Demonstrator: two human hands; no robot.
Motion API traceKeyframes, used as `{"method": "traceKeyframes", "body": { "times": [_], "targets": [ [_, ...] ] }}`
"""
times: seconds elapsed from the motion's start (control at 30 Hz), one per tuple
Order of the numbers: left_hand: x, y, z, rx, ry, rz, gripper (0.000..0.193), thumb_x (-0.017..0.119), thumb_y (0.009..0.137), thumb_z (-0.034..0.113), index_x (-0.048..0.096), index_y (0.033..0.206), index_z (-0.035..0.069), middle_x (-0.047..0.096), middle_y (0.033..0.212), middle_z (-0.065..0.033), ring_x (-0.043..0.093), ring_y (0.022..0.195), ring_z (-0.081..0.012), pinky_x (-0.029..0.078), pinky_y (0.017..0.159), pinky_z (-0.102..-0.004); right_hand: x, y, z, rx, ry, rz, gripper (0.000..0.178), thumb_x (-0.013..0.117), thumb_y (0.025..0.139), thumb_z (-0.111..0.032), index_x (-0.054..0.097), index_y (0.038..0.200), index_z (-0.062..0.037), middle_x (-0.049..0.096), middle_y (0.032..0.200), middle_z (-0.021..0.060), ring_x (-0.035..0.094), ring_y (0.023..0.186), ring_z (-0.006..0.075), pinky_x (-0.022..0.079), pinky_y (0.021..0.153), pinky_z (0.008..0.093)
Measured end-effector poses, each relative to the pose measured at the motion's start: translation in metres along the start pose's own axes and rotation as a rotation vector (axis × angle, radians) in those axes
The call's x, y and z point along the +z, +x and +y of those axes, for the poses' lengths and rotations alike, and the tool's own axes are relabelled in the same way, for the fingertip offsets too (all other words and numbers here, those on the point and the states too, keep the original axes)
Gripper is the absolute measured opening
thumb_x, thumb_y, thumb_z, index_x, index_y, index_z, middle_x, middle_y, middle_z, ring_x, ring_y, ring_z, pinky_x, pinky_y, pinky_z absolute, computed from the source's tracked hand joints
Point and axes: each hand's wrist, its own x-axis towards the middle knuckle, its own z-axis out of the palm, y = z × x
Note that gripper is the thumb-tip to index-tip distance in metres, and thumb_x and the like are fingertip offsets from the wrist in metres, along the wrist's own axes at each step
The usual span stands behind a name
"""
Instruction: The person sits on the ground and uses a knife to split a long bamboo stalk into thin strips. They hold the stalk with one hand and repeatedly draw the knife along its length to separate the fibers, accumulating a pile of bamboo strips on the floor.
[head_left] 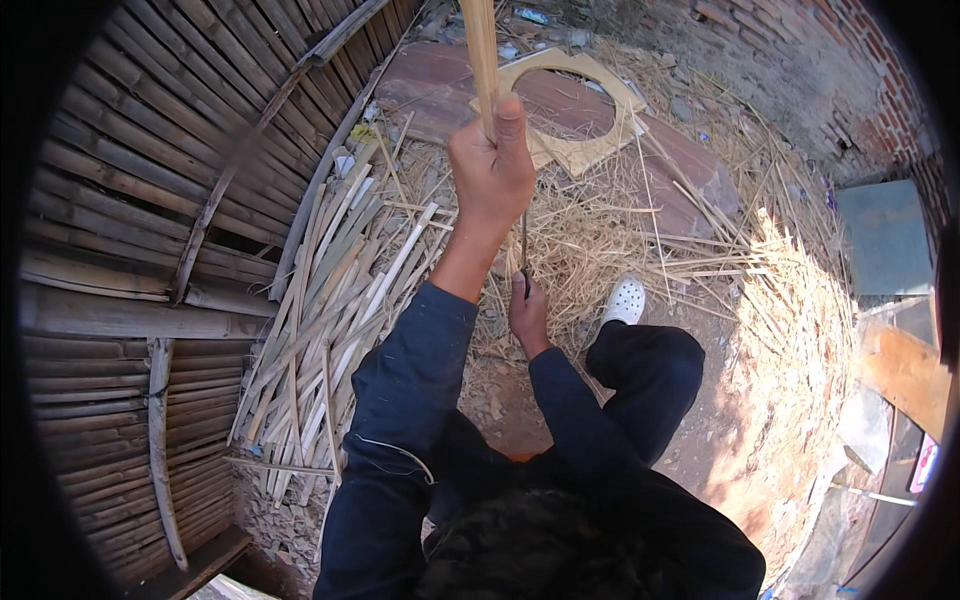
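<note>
My left hand (492, 165) is raised and closed round a pale bamboo strip (481, 55), thumb uppermost, and the strip runs up out of the top of the view. Lower and closer to my body, my right hand (529, 312) grips what looks like a knife (525, 245) by its dark handle. The narrow dark blade points up toward my left hand. Whether the blade touches the strip is hidden behind that hand. Bamboo shavings (580, 235) lie thick on the ground beyond my right hand.
Long split bamboo strips (330, 290) are heaped at left beside a bamboo wall (150, 180). Ahead, a board with a round hole (627, 90) lies on a reddish slab (420, 95). My white clog (625, 298) stands among the shavings. A brick wall (780, 70) rises behind.
</note>
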Motion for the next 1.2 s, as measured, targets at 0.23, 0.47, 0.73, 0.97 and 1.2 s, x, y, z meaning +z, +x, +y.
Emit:
{"method": "traceKeyframes", "body": {
  "times": [0.23, 0.47, 0.73, 0.97, 1.2],
  "targets": [
    [-0.001, -0.012, -0.004, 0.030, 0.006, -0.084, 0.058, 0.040, 0.093, 0.056, 0.031, 0.057, 0.011, 0.032, 0.052, 0.0059, 0.030, 0.047, -0.0030, 0.022, 0.042, -0.0229, -0.007, 0.009, 0.035, 0.879, 0.242, -0.289, 0.056, 0.047, 0.087, -0.062, 0.050, 0.071, -0.0092, 0.033, 0.044, -0.0007, 0.033, 0.033, 0.0144, 0.026, 0.034, 0.0297],
    [0.000, -0.007, 0.002, 0.031, -0.011, -0.051, 0.059, 0.040, 0.093, 0.056, 0.030, 0.056, 0.011, 0.030, 0.051, 0.0063, 0.029, 0.047, -0.0033, 0.020, 0.042, -0.0240, -0.020, 0.019, -0.037, 0.767, 0.617, -0.234, 0.053, 0.039, 0.093, -0.057, 0.039, 0.064, -0.0115, 0.030, 0.048, -0.0019, 0.033, 0.038, 0.0100, 0.025, 0.035, 0.0259],
    [-0.002, -0.008, 0.004, -0.012, 0.005, -0.063, 0.059, 0.041, 0.093, 0.056, 0.031, 0.056, 0.011, 0.030, 0.050, 0.0068, 0.028, 0.047, -0.0026, 0.020, 0.042, -0.0238, 0.002, 0.007, -0.030, -0.136, 0.055, 0.024, 0.051, 0.040, 0.097, -0.043, 0.055, 0.078, 0.0020, 0.053, 0.061, 0.0099, 0.053, 0.056, 0.0195, 0.044, 0.055, 0.0347],
    [0.006, -0.020, 0.008, -0.015, 0.013, -0.114, 0.059, 0.050, 0.092, 0.051, 0.040, 0.057, 0.004, 0.034, 0.049, 0.0048, 0.033, 0.052, -0.0045, 0.027, 0.044, -0.0267, -0.026, 0.009, 0.033, 0.962, 0.568, -0.449, 0.060, 0.038, 0.091, -0.060, 0.053, 0.069, -0.0073, 0.043, 0.048, 0.0040, 0.040, 0.036, 0.0176, 0.034, 0.035, 0.0312],
    [0.002, -0.010, 0.004, 0.024, -0.007, -0.108, 0.060, 0.046, 0.092, 0.053, 0.036, 0.056, 0.006, 0.033, 0.050, 0.0051, 0.032, 0.050, -0.0041, 0.025, 0.043, -0.0260, -0.026, 0.013, -0.045, 0.784, 0.417, -0.200, 0.059, 0.036, 0.093, -0.059, 0.043, 0.064, -0.0083, 0.031, 0.047, -0.0020, 0.030, 0.038, 0.0103, 0.025, 0.037, 0.0275]
  ]
}}
